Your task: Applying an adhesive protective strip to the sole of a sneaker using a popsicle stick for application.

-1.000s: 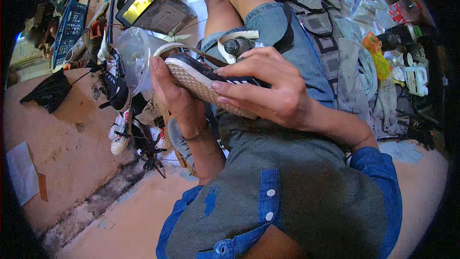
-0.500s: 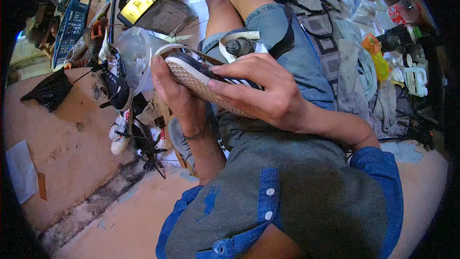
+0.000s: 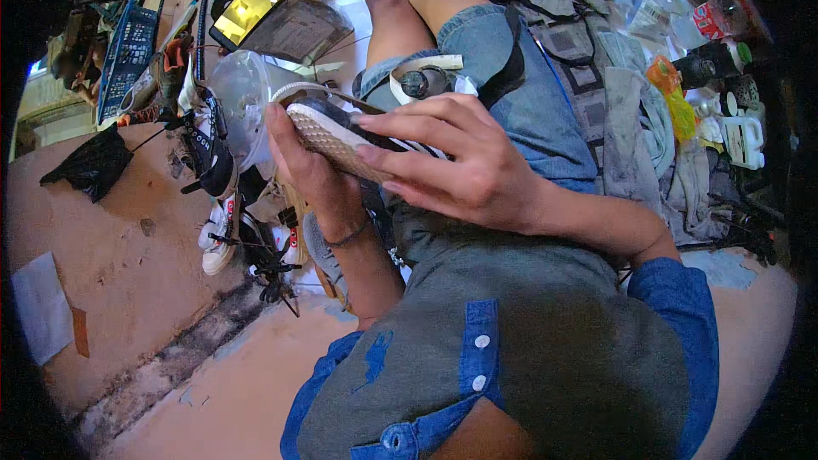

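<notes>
A dark shoe with white stripes and a pale, patterned sole [image 3: 332, 138] is held over my lap, its toe toward the upper left. My left hand [image 3: 311, 175] grips it around the toe end, thumb side up. Across the shoe's side and sole edge lie the fingers of my right hand [image 3: 473, 162], closed on it from the right. Behind the toe curves a pale strip [image 3: 300, 88]; whether it is joined to the shoe I cannot tell. On my thigh rest a cream band [image 3: 443, 61] and a dark round object [image 3: 415, 83].
A clear plastic tub [image 3: 243, 94] and a lit yellow lamp [image 3: 252, 10] stand beyond my left hand. Several shoes, including a black one [image 3: 209, 140], lie at left beside a blue basket [image 3: 128, 55]. Grey cloths [image 3: 630, 136], bottles and a white jug [image 3: 743, 142] crowd the right.
The shoe has tilted slightly, and less of its sole shows. My right hand has shifted a little left along it, while my left hand keeps its grip.
</notes>
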Tool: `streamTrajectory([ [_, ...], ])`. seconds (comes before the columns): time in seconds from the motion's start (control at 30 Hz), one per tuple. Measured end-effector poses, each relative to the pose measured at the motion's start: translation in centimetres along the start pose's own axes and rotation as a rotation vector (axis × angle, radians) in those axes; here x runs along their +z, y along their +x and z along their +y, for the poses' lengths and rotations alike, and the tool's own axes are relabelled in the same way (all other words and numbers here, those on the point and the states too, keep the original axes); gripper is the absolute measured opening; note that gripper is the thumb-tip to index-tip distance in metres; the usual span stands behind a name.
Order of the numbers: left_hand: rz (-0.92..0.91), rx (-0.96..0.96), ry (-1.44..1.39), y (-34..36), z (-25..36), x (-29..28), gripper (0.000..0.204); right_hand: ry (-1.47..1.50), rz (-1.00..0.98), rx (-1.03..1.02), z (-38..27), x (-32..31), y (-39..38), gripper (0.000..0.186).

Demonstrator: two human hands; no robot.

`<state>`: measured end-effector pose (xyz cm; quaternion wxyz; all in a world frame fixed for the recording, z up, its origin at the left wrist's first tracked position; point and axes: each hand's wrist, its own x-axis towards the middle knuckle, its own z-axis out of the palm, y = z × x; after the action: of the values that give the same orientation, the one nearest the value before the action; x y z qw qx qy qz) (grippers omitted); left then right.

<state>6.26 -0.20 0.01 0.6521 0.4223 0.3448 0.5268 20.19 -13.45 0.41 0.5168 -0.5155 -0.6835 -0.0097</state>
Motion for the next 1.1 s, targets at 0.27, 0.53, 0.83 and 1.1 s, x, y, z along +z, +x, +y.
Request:
streamTrajectory([
  [0.27,-0.043,-0.016,0.017,-0.6,0.6,1.2,0.034,0.048,0.024,-0.008,1.5,-1.6,0.2,0.035],
  [0.53,-0.024,0.024,0.070,-0.7,0.6,1.6,0.034,0.080,0.098,0.055,0.5,-0.1,1.4,0.020],
  [0.83,-0.020,0.037,0.113,-0.4,0.0,1.5,0.041,0.071,0.183,0.028,0.5,-0.8,0.9,0.023],
  [1.1,0.140,0.004,0.392,-1.4,0.7,2.4,0.046,0.167,0.132,0.144,-0.1,-0.6,1.8,0.019],
])
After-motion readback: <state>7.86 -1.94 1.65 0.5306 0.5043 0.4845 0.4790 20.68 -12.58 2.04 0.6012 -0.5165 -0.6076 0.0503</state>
